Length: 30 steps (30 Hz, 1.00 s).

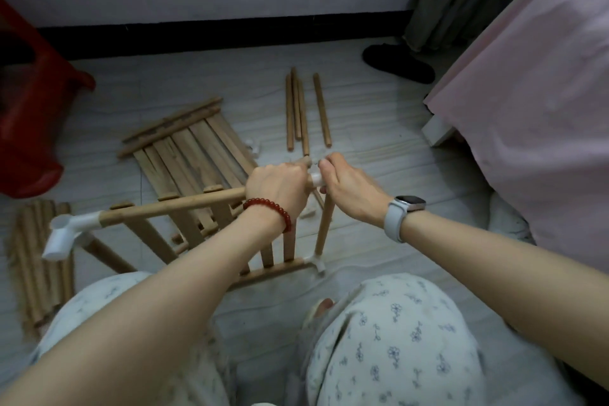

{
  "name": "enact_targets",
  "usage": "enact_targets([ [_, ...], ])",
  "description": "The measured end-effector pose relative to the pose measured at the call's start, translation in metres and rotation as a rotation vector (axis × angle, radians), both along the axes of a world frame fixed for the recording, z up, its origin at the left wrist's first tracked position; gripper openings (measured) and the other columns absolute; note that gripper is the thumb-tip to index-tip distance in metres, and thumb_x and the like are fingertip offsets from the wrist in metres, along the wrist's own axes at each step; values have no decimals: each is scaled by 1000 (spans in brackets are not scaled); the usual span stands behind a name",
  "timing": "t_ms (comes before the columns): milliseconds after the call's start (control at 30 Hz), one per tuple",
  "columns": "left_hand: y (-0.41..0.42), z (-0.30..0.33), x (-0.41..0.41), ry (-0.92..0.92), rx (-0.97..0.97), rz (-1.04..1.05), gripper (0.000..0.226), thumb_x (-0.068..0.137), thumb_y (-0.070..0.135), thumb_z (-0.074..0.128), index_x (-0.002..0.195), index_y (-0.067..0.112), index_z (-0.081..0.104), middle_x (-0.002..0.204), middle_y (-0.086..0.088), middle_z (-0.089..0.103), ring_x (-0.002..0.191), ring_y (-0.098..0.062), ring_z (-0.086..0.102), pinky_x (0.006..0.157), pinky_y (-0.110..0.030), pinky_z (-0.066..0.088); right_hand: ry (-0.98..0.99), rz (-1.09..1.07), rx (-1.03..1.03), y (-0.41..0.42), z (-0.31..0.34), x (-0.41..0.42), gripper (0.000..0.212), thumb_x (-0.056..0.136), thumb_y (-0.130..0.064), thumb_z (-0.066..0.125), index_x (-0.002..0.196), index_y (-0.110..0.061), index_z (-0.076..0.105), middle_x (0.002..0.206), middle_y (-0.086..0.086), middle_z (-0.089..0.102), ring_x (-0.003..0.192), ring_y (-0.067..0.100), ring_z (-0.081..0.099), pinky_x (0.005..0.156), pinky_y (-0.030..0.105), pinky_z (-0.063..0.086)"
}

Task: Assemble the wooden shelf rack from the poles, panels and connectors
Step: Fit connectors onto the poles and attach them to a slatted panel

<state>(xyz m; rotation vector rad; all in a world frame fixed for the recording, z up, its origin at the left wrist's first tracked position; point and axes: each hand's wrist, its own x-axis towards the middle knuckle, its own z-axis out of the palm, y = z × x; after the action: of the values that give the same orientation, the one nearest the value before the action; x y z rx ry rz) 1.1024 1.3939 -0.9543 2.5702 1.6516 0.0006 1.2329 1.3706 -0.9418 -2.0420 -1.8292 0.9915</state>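
Dim, flat indoor light — soft blur, edges bowed.

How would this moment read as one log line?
left hand: grips rail | right hand: pinches white connector | loose poles: on floor

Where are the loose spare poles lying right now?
In the head view, the loose poles lie on the floor just beyond both hands, right of the flat slatted panel and left of the pink-covered bed.
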Motion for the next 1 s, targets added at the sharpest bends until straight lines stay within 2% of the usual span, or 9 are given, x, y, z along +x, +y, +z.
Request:
enact_targets([
  [133,19,3,-24,-50,-80,-85,36,92,47,45,117,21,44,106,1,60,94,-22,58,80,-36,39,157,-117,-27,4,1,10,30,98,-43,33,113,-19,43,85,-5,54,74,10,56,60,25,46],
  [200,31,3,-45,-34,-112,-75,36,93,51,36,115,24,44,106,2,57,92,-19,56,84,-37,38,160,-163,19,6,-1,12,27,98,-42,34,104,-19,48,86,-2,56,73,11,55,57,24,43],
  [267,37,1,-58,-7,-152,-91,33,96,48,28,115,27,45,100,4,53,81,-15,51,81,-35,34,239,-239,-2,7,-9,7,31,99,-41,31,107,-18,50,98,6,62,89,20,62,72,32,50],
  [400,40,-6,-58,-90,-195,-63,27,98,39,31,113,28,50,95,5,45,81,-16,48,88,-37,32,449,-452,-52,12,-21,-10,40,101,-39,25,119,-11,48,110,10,60,90,17,58,68,25,44],
  [467,42,-11,-57,-120,-170,-29,26,98,36,33,113,26,52,95,3,45,84,-19,50,86,-36,30,479,-488,-57,22,-22,-13,35,102,-34,25,116,-11,49,111,14,58,97,23,57,77,32,45],
  [600,48,-18,-62,-232,-15,54,26,99,32,35,114,21,54,89,4,40,79,-17,44,77,-32,19,506,-465,-3,45,-17,-15,28,102,-29,28,113,-14,48,114,17,55,104,29,54,93,40,43],
  [733,60,-22,-72,-233,-67,80,31,99,36,32,121,26,51,92,4,47,78,-16,45,81,-33,22,468,-308,15,62,-23,-17,22,96,-27,45,112,-13,50,92,4,58,90,23,56,69,27,44],
  [833,70,-32,-76,-186,-69,89,34,98,41,31,125,28,48,101,3,55,90,-17,54,87,-35,31,450,-273,-12,71,-36,-17,43,94,-31,50,133,-14,40,114,4,56,101,17,56,79,27,44],
  [1000,101,-62,-83,-219,-73,133,34,94,44,41,118,23,52,99,2,58,87,-18,57,78,-32,46,428,-311,47,95,-63,-26,46,92,-33,55,134,-19,41,129,5,51,113,24,56,97,43,47],
])
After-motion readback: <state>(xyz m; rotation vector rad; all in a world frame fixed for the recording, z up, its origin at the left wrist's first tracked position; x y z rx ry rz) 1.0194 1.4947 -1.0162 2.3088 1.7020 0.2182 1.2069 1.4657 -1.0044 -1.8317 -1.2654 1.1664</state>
